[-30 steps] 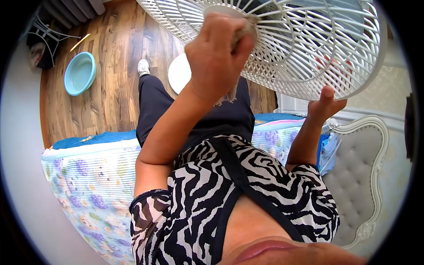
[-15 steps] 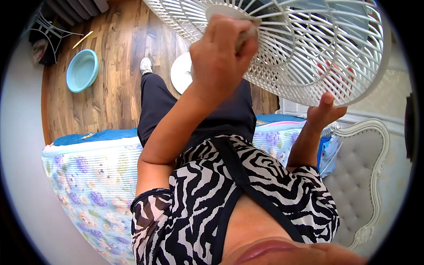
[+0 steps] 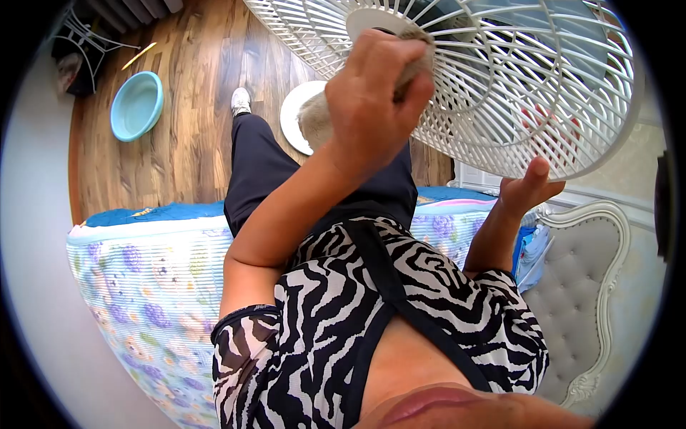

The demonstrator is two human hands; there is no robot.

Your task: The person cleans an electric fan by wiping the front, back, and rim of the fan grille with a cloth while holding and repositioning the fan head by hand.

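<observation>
A white fan grille (image 3: 514, 107) of thin radiating bars fills the upper right, tilted, with a round hub at its centre. My left hand (image 3: 375, 100) is closed around a grey-brown cloth (image 3: 316, 120) and presses part of it against the bars beside the hub. The cloth's loose end hangs to the left of my wrist. At the grille's lower rim, my right hand (image 3: 532, 187) grips the edge, its thumb on the near side and its fingers partly visible through the bars.
A light-blue basin (image 3: 137, 106) and a yellow stick (image 3: 140, 56) lie on the wooden floor. A white round base (image 3: 291, 118) is by my legs. Behind me is a bed with a floral cover (image 3: 150, 286) and a tufted headboard (image 3: 572, 286). A metal-framed stand (image 3: 89, 46) occupies the upper left.
The grille and both hands have shifted slightly right and down in view. The cloth's loose end has swung out to the left of my left wrist.
</observation>
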